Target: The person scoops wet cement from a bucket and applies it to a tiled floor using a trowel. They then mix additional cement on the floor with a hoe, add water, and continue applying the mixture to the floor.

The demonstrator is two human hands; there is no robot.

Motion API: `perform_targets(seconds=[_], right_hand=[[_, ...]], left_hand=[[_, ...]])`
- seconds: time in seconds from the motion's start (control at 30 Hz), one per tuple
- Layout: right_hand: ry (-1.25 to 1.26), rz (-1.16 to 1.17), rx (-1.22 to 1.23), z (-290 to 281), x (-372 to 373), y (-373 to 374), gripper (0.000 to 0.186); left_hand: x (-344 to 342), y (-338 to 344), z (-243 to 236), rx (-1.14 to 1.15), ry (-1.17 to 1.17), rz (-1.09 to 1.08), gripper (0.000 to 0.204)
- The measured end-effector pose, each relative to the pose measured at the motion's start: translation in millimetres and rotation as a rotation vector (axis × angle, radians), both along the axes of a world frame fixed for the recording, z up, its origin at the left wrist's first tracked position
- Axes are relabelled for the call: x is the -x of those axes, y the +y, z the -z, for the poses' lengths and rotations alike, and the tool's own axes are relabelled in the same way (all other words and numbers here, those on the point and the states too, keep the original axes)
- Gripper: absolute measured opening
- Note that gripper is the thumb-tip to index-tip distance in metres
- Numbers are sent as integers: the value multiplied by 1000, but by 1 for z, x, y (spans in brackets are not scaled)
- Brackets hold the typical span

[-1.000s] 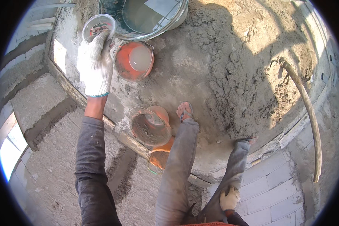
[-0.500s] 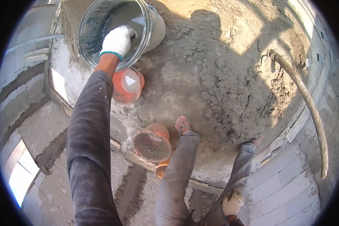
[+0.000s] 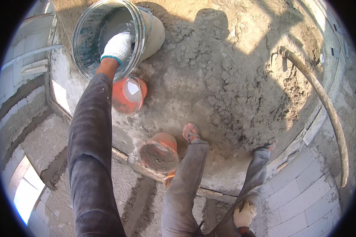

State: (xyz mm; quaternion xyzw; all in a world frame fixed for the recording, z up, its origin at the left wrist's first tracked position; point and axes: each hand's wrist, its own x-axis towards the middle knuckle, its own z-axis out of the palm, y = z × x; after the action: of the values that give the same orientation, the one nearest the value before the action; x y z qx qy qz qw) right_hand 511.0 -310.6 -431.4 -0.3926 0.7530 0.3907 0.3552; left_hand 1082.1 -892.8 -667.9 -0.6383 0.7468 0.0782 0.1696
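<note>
My left hand (image 3: 118, 48), in a white knit glove with a green cuff, reaches over the near rim of a large bucket (image 3: 156, 37). Its fingers are curled, and whatever they hold is hidden. Grey liquid (image 3: 120, 23) lies inside this bucket. Just below stands an orange bucket (image 3: 122, 103) with pale liquid in it. My right hand (image 3: 244, 214), in a cream glove, rests on my right trouser leg (image 3: 247, 185) with its fingers laid out and nothing visible in them.
Wet grey mortar (image 3: 229, 91) covers the ground ahead. A long-handled tool (image 3: 318, 89) has its head in the heap at right. Another orange bucket (image 3: 166, 140), holding mortar, stands near my left foot (image 3: 190, 131). A pale block wall (image 3: 300, 193) runs along the lower right.
My left hand has shifted slightly left and down in the picture. The buckets appear farther left as the view moves. My right hand stays on the leg.
</note>
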Motion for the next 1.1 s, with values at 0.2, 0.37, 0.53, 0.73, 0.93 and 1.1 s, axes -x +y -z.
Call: perform_targets(seconds=[0.2,0.37,0.53,0.73,0.93,1.1], right_hand=[[-44,-35,79,-9,8,-12,55],[-58,-2,114,-24,33,-12,53],[-115,63,139,-41,70,-16,56],[-138,125,262,-53,121,3,58],[-80,144,353,-63,165,24,57],[-75,225,361,-66,190,32,61]], left_hand=[[-74,61,-22,236,323,-29,26],[-28,145,-149,387,353,-121,29],[82,183,-253,270,337,-24,30],[245,189,-198,-87,409,130,20],[436,142,-99,-555,211,10,35],[520,96,-107,-591,268,-7,52]])
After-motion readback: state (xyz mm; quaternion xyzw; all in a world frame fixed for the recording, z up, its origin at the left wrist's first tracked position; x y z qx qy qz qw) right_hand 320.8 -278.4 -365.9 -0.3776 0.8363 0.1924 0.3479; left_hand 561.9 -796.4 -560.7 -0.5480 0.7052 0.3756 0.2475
